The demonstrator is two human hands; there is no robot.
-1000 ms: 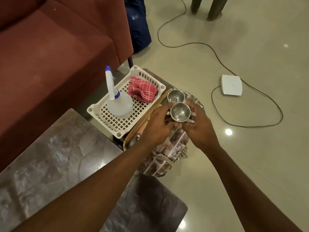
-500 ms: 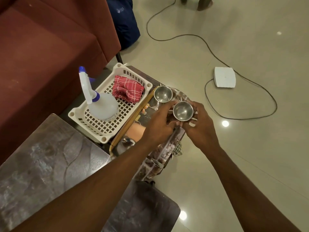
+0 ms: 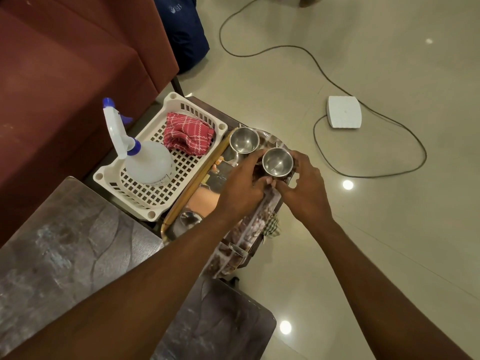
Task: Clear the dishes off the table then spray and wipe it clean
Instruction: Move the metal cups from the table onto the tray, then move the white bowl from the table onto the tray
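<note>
Both hands meet at frame centre. The left hand [image 3: 241,188] and right hand [image 3: 306,193] are each curled round the steel cup [image 3: 277,162], left fingers on its left wall, right fingers on its right. The cup is upright, mouth open to me. I cannot tell whether its base is down on the tray [image 3: 205,170] or just above it.

- Key relation: the cup sits at the tray's right edge, with floor directly beyond. Any drift right goes off the side.
- The second cup [image 3: 244,143] stands just up-left of it, very near. I cannot tell if the rims touch. There is little room that way.
- The tray's long axis runs upper right to lower left. There is open tray surface toward lower left, under my left wrist.
- The basket [image 3: 155,215] lies left of the tray, edge to edge with it, and holds the spray bottle [image 3: 148,162] and red cloth [image 3: 188,136]. The left hand is nearer both.
- The table [image 3: 65,250] fills the lower left.

My read: set the cup down, let go, then reach left for the bottle.
</note>
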